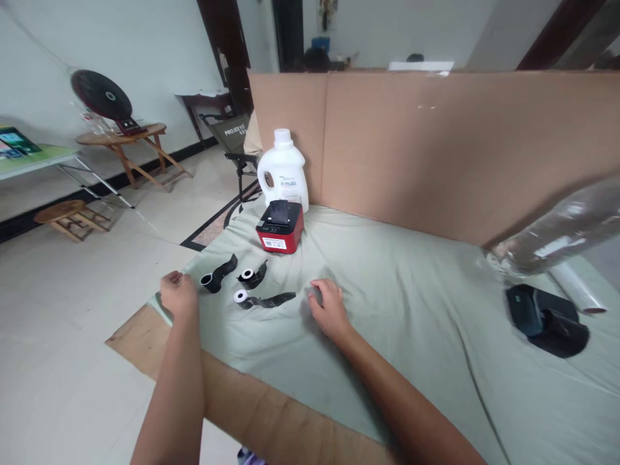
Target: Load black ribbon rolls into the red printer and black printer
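My left hand point(177, 294) is curled closed at the left edge of the pale green cloth point(397, 323), pinching the cloth's rim. My right hand point(329, 306) rests on the cloth with fingers bent around a small dark object that I cannot make out. Between the two hands lie three small rolls with black strips unwound: one at the left point(217, 274), one in the middle point(252, 276), one nearer me point(261, 299). A red and black label printer point(279, 227) stands beyond them.
A white jug point(282, 171) stands behind the printer against a cardboard wall point(436, 142). A black device point(547, 318) and clear plastic rolls point(562, 232) lie at the right. Cardboard point(252, 400) underlies the cloth. Wooden stools and a fan stand at the left.
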`<state>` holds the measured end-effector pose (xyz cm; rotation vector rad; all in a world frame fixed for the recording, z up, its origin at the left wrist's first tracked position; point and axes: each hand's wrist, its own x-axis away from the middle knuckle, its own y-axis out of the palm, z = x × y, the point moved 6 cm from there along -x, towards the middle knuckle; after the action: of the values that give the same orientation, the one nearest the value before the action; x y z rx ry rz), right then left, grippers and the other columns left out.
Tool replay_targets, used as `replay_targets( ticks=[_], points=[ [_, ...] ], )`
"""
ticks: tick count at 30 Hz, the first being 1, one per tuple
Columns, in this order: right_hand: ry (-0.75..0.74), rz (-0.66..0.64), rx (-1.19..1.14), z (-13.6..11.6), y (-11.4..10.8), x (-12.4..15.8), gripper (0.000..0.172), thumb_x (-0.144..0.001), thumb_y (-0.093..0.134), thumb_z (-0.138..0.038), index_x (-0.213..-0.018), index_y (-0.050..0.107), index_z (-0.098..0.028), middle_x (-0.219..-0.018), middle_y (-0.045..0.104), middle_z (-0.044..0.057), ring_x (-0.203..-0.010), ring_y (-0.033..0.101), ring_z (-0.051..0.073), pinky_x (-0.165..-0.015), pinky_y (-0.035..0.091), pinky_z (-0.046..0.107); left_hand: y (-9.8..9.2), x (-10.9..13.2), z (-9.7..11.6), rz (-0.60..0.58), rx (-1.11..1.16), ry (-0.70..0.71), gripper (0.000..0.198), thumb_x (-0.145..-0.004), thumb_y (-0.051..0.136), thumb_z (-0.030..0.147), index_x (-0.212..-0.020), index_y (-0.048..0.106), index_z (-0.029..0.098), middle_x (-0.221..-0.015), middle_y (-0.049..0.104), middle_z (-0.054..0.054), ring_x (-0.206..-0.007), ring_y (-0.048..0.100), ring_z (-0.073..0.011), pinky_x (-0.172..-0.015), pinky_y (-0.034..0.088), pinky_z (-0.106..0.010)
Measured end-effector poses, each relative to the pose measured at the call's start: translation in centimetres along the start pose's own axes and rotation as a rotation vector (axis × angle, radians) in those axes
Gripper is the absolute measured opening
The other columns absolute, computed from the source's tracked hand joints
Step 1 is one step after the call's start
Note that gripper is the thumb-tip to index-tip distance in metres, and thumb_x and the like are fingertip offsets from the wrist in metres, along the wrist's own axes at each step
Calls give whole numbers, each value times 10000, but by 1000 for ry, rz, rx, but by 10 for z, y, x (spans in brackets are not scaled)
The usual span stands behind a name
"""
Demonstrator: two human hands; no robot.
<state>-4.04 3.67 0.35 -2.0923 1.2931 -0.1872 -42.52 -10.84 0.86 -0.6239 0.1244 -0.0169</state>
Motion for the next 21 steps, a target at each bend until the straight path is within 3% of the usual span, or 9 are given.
replay_targets(
  ticks=[8, 14, 21],
  points=[
    [-8, -17, 79, -5, 2, 0, 203, -960, 513, -257, -1127, 627, -252, -1154, 680, 73, -1129, 571, 281, -1010, 349, 450, -2, 6, 4, -39, -76, 30, 196, -884, 594, 182, -1078, 568, 187, -989, 674, -31, -1079, 640, -251, -960, 417, -364],
    [-2, 3, 89, -5, 4, -3, 196, -957, 522, -262, -1120, 627, -239, -1160, 681, 86, -1147, 564, 286, -1021, 342, 452, -1, 7, 3, -69, -82, 52, 266, -909, 578, 182, -1174, 591, 163, -1128, 699, -68, -1118, 639, -256, -993, 412, -385],
    [-13, 21, 63, -1, 3, -2, 195, -939, 516, -256, -1094, 629, -217, -1121, 689, 85, -1098, 577, 271, -1012, 350, 446, 7, 4, 4, -79, -51, 71, 280, -902, 583, 178, -1179, 616, 151, -1193, 722, -117, -1194, 639, -303, -1134, 338, -495]
  ],
)
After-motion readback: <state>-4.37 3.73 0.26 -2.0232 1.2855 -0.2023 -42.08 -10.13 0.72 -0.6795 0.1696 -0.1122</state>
